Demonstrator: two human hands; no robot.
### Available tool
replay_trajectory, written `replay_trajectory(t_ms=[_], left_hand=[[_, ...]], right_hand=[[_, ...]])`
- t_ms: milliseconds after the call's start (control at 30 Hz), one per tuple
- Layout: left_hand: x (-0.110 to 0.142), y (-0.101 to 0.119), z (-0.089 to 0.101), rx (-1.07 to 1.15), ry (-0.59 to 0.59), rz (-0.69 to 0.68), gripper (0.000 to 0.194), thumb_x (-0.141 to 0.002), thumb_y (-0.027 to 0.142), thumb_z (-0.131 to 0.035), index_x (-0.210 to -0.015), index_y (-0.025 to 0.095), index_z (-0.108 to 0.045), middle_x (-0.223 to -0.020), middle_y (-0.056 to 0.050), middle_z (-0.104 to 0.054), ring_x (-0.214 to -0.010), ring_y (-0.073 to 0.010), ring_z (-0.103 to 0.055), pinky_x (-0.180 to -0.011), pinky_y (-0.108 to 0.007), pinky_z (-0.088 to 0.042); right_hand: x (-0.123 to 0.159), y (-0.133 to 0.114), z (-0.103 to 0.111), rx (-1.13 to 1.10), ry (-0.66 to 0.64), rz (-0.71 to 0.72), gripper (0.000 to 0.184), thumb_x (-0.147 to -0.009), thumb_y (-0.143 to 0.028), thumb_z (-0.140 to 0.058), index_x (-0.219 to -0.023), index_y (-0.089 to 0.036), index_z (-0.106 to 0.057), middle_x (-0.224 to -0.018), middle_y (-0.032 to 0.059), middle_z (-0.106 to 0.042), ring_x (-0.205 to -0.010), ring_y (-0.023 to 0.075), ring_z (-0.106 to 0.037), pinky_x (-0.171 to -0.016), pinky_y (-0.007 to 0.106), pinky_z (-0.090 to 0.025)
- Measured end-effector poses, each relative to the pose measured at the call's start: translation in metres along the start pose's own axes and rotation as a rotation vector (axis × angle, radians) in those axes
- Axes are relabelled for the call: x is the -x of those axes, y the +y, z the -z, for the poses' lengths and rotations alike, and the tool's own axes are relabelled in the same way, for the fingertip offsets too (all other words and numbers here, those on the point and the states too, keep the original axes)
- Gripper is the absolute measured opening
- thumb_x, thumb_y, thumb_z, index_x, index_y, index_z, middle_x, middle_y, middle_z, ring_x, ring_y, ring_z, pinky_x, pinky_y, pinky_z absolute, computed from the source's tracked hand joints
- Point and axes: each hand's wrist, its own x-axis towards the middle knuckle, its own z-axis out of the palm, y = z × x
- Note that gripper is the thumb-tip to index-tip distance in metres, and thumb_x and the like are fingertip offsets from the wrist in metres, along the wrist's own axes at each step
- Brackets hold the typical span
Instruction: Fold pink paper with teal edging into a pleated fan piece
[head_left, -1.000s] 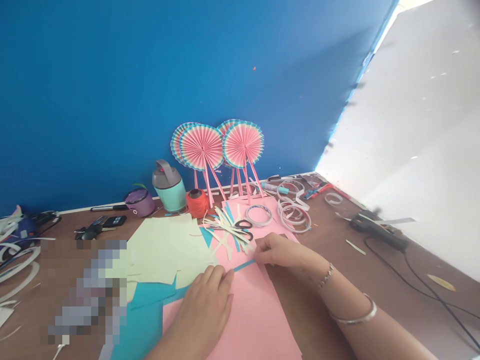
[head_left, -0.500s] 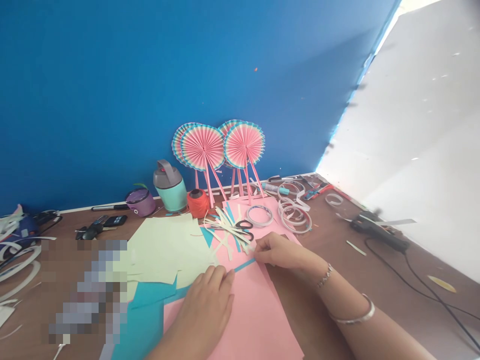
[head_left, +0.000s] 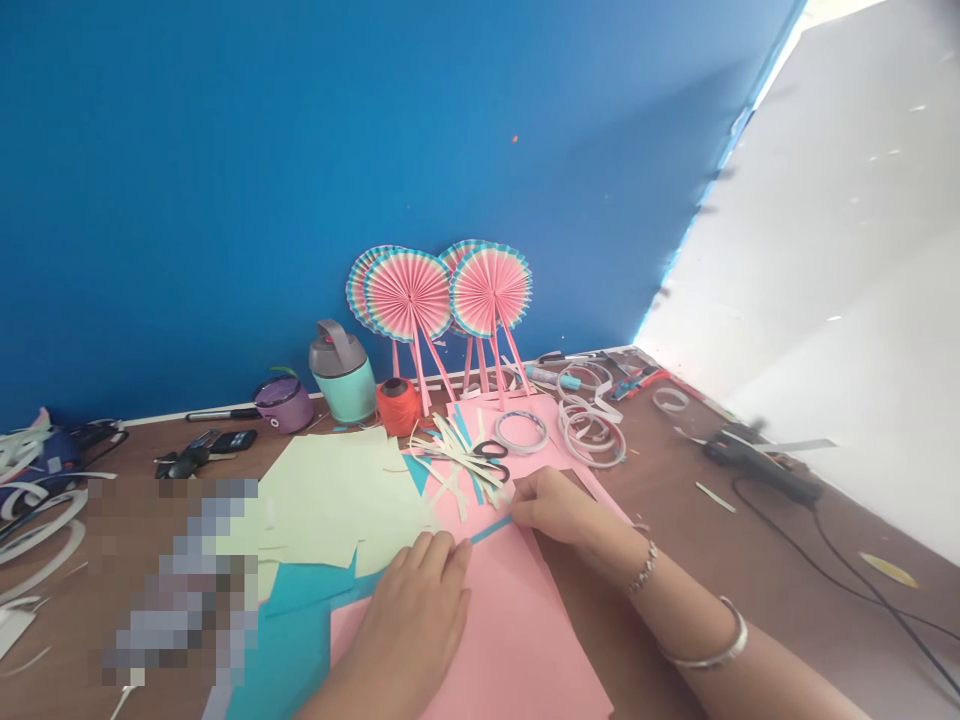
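The pink sheet [head_left: 525, 640] lies on the tabletop [head_left: 660, 480] at lower centre in the head view, with a blue band [head_left: 491, 528] along its far edge; whether that is a loose strip or a sheet showing from underneath, I cannot tell. The left hand [head_left: 416, 600] rests spread flat, palm down, on the sheet, holding nothing. The right hand [head_left: 551, 505] has thumb and forefinger drawn narrow at the band's right end; whether they grip paper or only press it is hidden.

The likeliest fault is a crooked edge: if the left palm slides, the sheet could turn and the band come out uneven. Pulling with the right fingertips while the left presses could crease or tear the corner. The pale strips [head_left: 457, 455] and the scissors [head_left: 493, 450] lie close beyond the right fingertips, so a forward push could snag them or slip a scrap under the sheet. At lower left, the blue paper [head_left: 292, 650] runs up to the sheet's left side and might be dragged along.
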Motion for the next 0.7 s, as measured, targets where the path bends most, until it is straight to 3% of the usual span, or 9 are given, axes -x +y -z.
replay_trajectory(t_ms=[133,400,600,700], left_hand=[[0.001,-0.001,-0.003,-0.001,0.053,-0.009,0.041,-0.090,0.014,-0.038,-0.129,0.018,-0.050,-0.105,-0.009,-0.059,-0.096,-0.0250,-0.055,-0.080,-0.041,-0.049],[-0.001,0.000,-0.003,0.004,0.006,0.006,0.043,-0.090,0.014,-0.037,-0.131,0.016,-0.048,-0.107,-0.010,-0.058,-0.099,-0.0264,-0.054,-0.083,-0.044,-0.048],[0.001,0.000,-0.002,-0.021,0.017,-0.002,0.042,-0.089,0.016,-0.040,-0.131,0.017,-0.048,-0.106,-0.010,-0.058,-0.098,-0.0264,-0.054,-0.082,-0.043,-0.049],[0.002,0.001,-0.002,-0.021,0.021,-0.004,0.042,-0.090,0.016,-0.039,-0.131,0.017,-0.047,-0.107,-0.010,-0.058,-0.099,-0.0261,-0.054,-0.082,-0.043,-0.049]], right_hand=[[0.002,-0.008,-0.002,-0.025,0.031,-0.061,0.019,-0.062,-0.019,-0.055,-0.049,-0.018,-0.043,-0.048,-0.0058,-0.034,-0.047,0.0073,-0.028,-0.045,0.022,-0.020],[0.009,-0.018,-0.004,0.057,0.107,-0.099,0.020,-0.059,-0.015,-0.054,-0.046,-0.019,-0.039,-0.046,-0.0065,-0.031,-0.046,0.0072,-0.027,-0.043,0.022,-0.018],[0.010,-0.022,-0.004,0.018,0.092,-0.087,0.020,-0.060,-0.014,-0.051,-0.045,-0.019,-0.038,-0.043,-0.0074,-0.028,-0.044,0.0067,-0.024,-0.043,0.023,-0.015],[0.008,-0.018,0.000,-0.009,0.149,-0.097,0.024,-0.061,-0.016,-0.052,-0.044,-0.019,-0.035,-0.042,-0.0076,-0.027,-0.043,0.0065,-0.024,-0.042,0.022,-0.015]])
